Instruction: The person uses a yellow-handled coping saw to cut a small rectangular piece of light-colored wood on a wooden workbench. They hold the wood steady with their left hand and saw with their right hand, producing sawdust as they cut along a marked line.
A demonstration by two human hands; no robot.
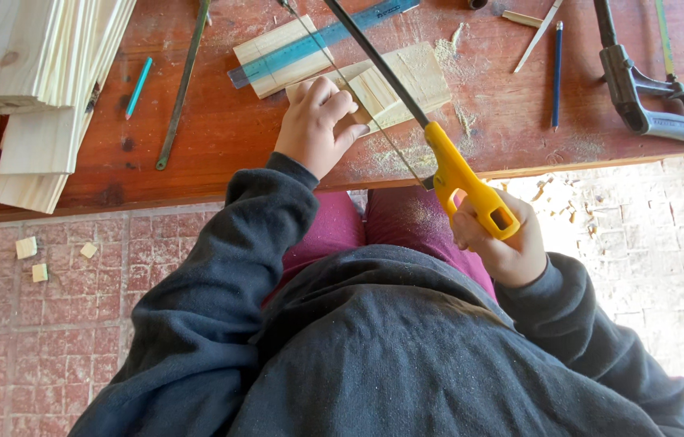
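Pale flat wood piece [397, 81], sawdust-strewn

Ruler [321, 40] on board [277, 53]; plank stack [34, 57] far left

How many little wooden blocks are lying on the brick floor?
3, all left of the person below the table edge: one block farthest left, one block beside it, and one block lower down. More may be hidden under the table or the person.
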